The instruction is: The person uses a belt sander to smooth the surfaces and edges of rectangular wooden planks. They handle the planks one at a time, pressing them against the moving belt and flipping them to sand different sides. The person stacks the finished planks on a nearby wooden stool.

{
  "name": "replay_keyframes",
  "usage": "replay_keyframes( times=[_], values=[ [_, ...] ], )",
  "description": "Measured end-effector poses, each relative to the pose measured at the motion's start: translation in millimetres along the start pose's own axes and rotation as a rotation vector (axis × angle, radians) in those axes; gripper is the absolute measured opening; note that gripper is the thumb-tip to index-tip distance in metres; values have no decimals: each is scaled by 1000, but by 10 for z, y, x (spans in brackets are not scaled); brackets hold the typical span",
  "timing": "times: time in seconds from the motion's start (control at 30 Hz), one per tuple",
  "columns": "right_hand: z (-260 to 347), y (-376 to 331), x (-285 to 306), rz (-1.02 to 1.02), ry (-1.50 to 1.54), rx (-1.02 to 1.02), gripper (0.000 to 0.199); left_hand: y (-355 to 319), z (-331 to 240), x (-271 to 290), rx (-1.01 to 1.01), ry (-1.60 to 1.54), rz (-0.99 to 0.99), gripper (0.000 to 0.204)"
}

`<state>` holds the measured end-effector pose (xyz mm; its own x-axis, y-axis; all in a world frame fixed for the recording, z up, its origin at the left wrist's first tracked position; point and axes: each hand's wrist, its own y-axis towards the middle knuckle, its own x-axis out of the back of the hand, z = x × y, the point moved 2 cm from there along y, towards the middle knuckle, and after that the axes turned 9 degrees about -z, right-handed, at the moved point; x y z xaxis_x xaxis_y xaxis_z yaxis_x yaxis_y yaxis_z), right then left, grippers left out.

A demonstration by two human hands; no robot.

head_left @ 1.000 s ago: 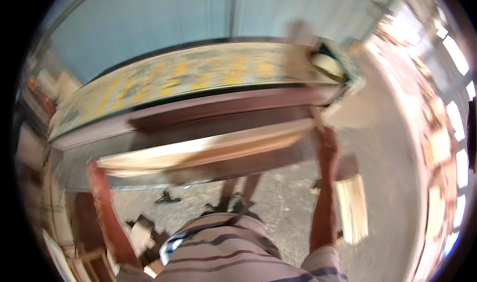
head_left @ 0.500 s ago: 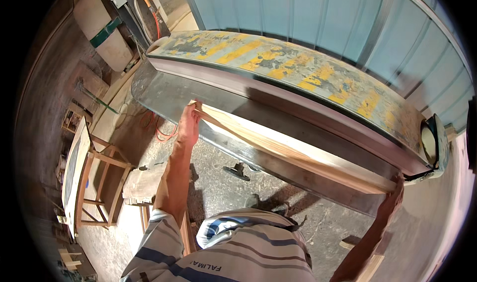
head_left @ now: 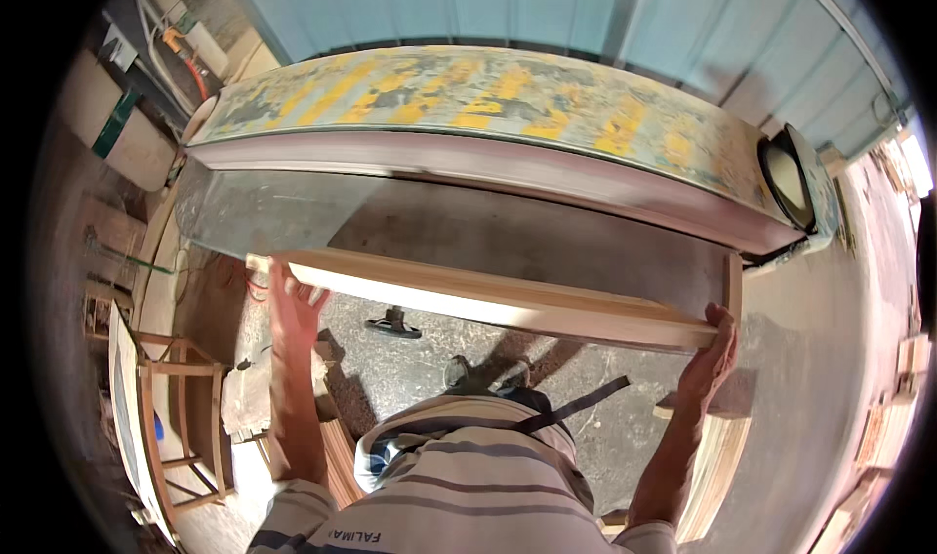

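I hold a long pale wooden frame piece level in front of me, against the grey steel table of a long belt sanding machine. My left hand grips its left end. At the right end my right hand holds it from below, where a short upright wooden piece stands at the corner. Above the board runs the sanding belt, under a long worn cover with flaking yellow and green paint.
A belt wheel sits at the machine's right end. Wooden chair frames stand at my left, with a wood block beside them. Stacked boards lie at my right. Corrugated blue wall behind. A machine foot rests on the concrete floor.
My head has swung from left back toward centre. The wooden piece now lies level along the machine table, with both hands at its ends.
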<state>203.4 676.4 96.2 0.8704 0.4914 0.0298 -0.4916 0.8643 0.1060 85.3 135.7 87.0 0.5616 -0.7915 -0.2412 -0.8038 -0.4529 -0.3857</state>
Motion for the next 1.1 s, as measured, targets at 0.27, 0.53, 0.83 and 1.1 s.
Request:
replay_keyframes(
  times=[0.27,0.53,0.83,1.1],
  values=[
    [-332,-383,603,107,52,-307,44,-991,741,-287,331,-209,78,46],
    [-877,-304,830,387,-120,-782,42,-842,1651,470,317,-163,48,38],
    [-1233,-200,594,385,-520,-418,61,-792,1788,387,340,-198,14,38],
    [-376,-869,405,292,-625,-125,53,-371,1713,835,234,-405,-129,51]
  ],
)
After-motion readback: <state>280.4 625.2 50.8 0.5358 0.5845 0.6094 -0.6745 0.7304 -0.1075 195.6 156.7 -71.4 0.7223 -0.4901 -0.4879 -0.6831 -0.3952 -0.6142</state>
